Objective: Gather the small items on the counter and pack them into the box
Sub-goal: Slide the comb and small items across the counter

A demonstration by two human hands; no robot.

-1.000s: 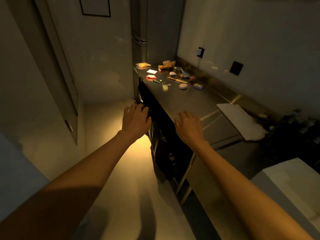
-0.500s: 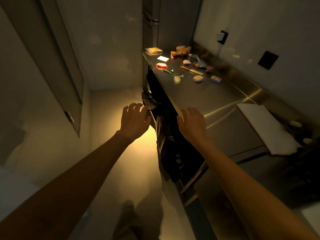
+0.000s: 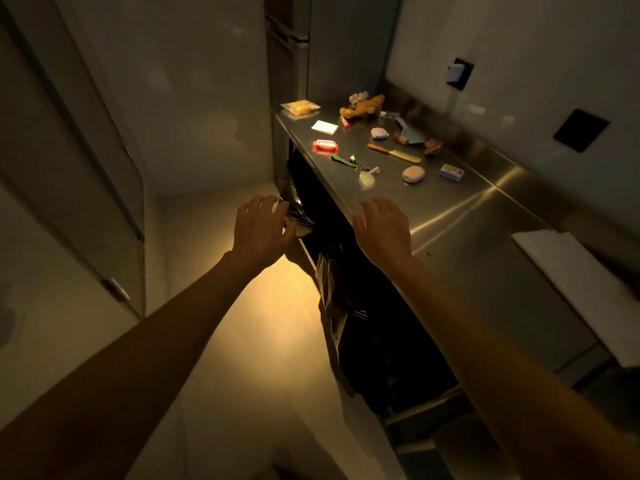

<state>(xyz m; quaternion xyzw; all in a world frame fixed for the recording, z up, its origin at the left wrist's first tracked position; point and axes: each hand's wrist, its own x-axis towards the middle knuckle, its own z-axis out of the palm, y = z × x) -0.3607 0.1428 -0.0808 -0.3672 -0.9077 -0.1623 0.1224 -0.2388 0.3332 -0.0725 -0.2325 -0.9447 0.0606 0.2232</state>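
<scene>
head view is showing both hands reaching forward with loose, spread fingers, each grip holding nothing. left hand [image 3: 260,230] is hovering over crinkled black plastic sheeting [image 3: 332,292] beside the long stainless steel worktop [image 3: 460,216]; right hand [image 3: 382,230] is hovering over its near edge. farther along are lying a red packet [image 3: 325,146], white card [image 3: 324,127], orange plush toy [image 3: 363,107], wooden comb [image 3: 394,153], two pale oval cases [image 3: 412,174] and a small blue box [image 3: 451,172].

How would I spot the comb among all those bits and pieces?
Look along the steel counter toward its far end, where the small items lie scattered. The comb lies flat in the middle of them, between two pale oval cases. It is the only long, thin, yellowish piece there.
</scene>
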